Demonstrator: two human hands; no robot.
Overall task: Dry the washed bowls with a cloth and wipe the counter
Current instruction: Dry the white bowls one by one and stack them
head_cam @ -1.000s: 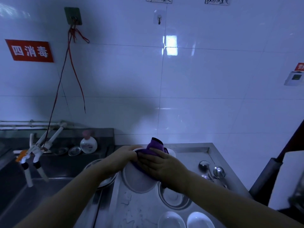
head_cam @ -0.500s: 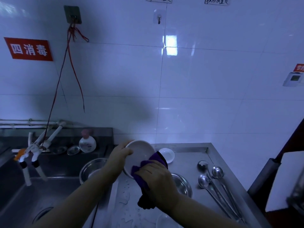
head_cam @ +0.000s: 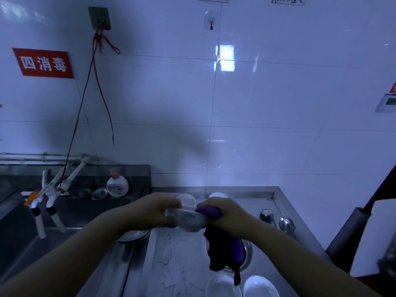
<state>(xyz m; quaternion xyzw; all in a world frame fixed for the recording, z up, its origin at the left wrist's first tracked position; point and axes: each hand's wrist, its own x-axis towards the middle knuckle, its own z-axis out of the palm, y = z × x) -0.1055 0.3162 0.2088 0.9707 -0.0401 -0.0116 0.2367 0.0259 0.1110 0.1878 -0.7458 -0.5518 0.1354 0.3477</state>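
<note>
So, head view only, one camera here:
bowl: white bowl (head_cam: 188, 220) is up off the counter (head_cam: 177, 254), held roughly edge-on between both hands; half a second ago its open face was turned toward the camera, now it's tipped flat, a bit blurred.
left hand: left hand (head_cam: 154, 213) grips the bowl's left rim, fingers curled round it.
right hand: right hand (head_cam: 227, 215) is clenched on the purple cloth (head_cam: 222, 247), bunched against the bowl's right edge, rest of it dangling down over a steel bowl (head_cam: 246, 254) on the counter.
what changed: cloth went from the inside face to the rim, so looks like the rim or underside is getting dried now.
still to do: two white bowls (head_cam: 222, 286) at the near edge, water drops (head_cam: 169, 251) on the counter, so wiping isn't started.
extras: spoons (head_cam: 286, 225) at right, sink (head_cam: 32, 236) at left.
</note>
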